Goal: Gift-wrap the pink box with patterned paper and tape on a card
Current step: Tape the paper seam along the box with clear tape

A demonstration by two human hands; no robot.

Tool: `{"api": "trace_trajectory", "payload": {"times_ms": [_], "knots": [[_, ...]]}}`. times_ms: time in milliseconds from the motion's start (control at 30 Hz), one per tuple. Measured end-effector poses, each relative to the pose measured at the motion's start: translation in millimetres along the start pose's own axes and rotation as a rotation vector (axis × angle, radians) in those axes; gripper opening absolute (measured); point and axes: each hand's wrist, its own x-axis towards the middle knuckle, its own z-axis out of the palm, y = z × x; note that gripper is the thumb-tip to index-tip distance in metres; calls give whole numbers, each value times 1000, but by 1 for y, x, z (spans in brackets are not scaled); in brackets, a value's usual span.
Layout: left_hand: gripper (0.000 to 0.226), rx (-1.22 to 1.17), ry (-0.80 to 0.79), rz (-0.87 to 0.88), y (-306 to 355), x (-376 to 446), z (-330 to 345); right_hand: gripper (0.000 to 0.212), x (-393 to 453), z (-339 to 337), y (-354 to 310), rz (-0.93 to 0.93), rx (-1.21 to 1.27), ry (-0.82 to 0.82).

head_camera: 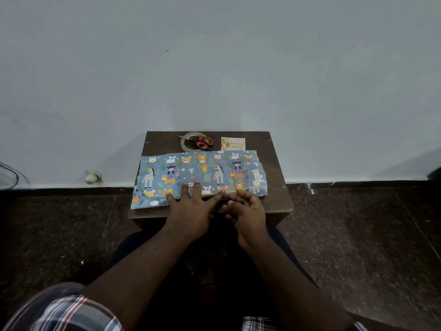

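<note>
Left fingers (183,191): you had them spread flat, pressing down on the near edge of the patterned paper, gripping nothing.
Left hand (191,211): it lay palm down over the paper's near edge, thumb reaching toward your right hand.
Right fingers (235,195): you had them curled at the same edge; whether they pinched the paper, I cannot tell.
Right hand (248,211): it sat just beside your left, touching the paper's near edge.
Patterned paper (200,173): blue, animal print, it lay across the brown bench (276,163), overhanging its left side.
Pink box: not visible; the paper hid whatever lay beneath.
Card (233,143): it lay on the bench just beyond the paper's far edge.
Scissors (200,141): orange-handled, they rested on the tape roll (185,145), beyond the paper, left of the card.
</note>
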Motion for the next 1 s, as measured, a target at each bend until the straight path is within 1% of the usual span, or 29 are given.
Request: {"api": "trace_trajectory", "payload": {"times_ms": [200,367,733,1000], "knots": [[77,-8,16,3,-2,-2,3,39,3,3,2,56,48,-23],[75,-9,-7,8,-2,-3,1,38,4,6,4,101,85,-31],[76,-27,-18,7,-2,-5,-2,33,8,9,-3,146,78,-37],[74,-33,-24,-1,-3,-2,-5,28,10,10,-17,244,117,-47]]}}
